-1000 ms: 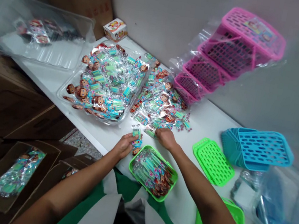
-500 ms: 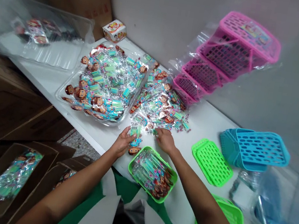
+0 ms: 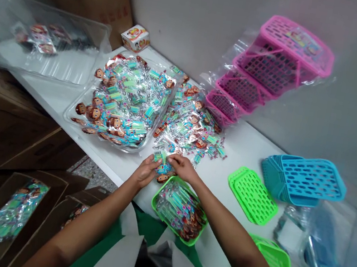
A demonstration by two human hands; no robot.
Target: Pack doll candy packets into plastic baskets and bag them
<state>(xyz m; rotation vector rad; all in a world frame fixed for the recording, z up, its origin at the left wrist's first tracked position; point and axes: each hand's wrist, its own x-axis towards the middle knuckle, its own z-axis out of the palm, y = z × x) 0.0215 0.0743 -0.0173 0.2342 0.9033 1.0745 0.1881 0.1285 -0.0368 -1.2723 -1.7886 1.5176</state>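
Observation:
My left hand (image 3: 144, 171) and my right hand (image 3: 182, 167) meet just above the far rim of a small green basket (image 3: 157, 198). Together they pinch a small stack of wrapped toy packets (image 3: 161, 163) with cartoon heads and teal bodies. The basket is filled with several of the same packets lying in a row. A loose pile of these packets (image 3: 191, 124) lies on the white table (image 3: 242, 144) just beyond my hands. A clear plastic tray (image 3: 80, 104) heaped with more packets sits to the left of the pile.
Pink baskets (image 3: 274, 58) in plastic wrap lean on the wall at the back. Blue baskets (image 3: 304, 181) and green lids (image 3: 252, 195) lie at right, another green basket (image 3: 275, 259) nearer me. Cardboard boxes (image 3: 9, 209) with packets stand on the floor at left. A second clear tray (image 3: 69, 66) lies far left.
My right hand has drawn back from the loose pile to the left and joined my left hand on the held packets. My left hand stayed almost in place.

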